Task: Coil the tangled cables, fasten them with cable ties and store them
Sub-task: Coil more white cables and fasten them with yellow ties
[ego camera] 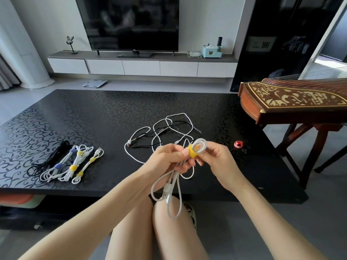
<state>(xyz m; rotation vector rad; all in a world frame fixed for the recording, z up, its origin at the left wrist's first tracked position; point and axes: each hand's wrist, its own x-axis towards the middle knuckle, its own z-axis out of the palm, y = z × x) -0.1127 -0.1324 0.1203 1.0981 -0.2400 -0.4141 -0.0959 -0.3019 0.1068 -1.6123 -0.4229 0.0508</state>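
Head: cable (173,178) between both hands (169,159) (216,158)

The black counter (93,113) in front of me fills the middle of the frame, patterned with scrolls. At top centre a dark television (129,21) stands on a long white cabinet (140,67). A rabbit-eared ornament (71,44) is to its left, and a glass dish (194,54) and pale blue tissue box (211,52) are to its right. A white scale (94,83) lies on the floor below. At the right edge I see an inlaid wooden zither (293,102) on its stand.
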